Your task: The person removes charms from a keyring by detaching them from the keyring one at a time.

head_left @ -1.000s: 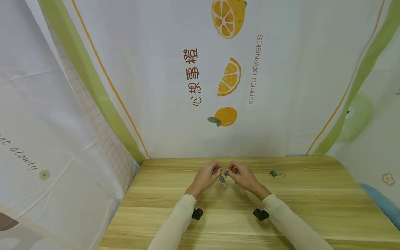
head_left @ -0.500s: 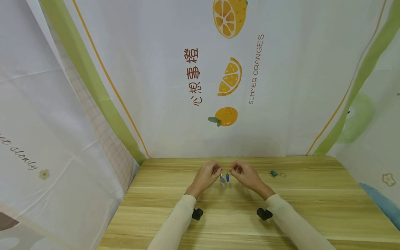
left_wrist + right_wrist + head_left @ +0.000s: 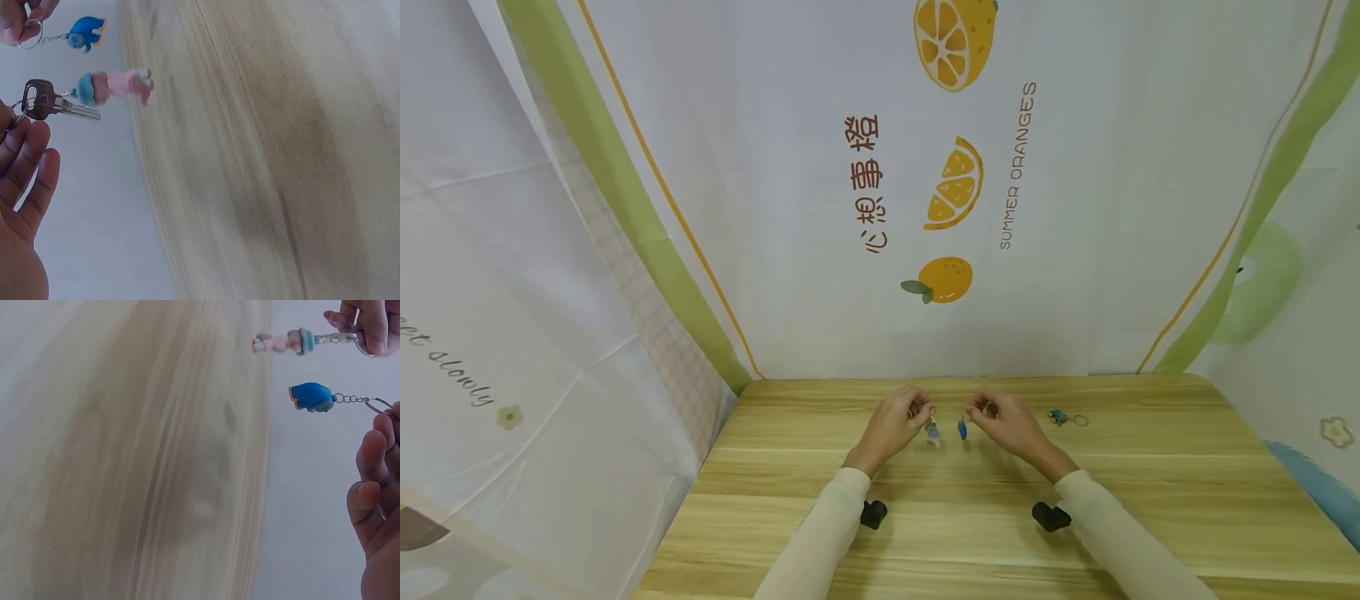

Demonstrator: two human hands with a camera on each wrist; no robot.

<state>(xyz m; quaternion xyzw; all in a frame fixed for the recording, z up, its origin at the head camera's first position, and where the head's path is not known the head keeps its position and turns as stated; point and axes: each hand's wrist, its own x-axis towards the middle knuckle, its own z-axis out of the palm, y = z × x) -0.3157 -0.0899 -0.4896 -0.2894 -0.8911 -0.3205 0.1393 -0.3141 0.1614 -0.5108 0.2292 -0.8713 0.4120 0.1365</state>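
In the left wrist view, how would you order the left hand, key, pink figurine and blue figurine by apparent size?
1. Left hand
2. Key and pink figurine: too alike in length to rank
3. Blue figurine

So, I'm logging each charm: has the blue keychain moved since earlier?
Yes: in the head view, the blue keychain moved right, nearer the teal keychain lying on the table.

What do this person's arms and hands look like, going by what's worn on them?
The left hand and right hand wear no gloves. The left sleeve and right sleeve are long, cream-coloured and reach the wrists. A small black block shows beside each sleeve near the cuff, probably a wrist camera.
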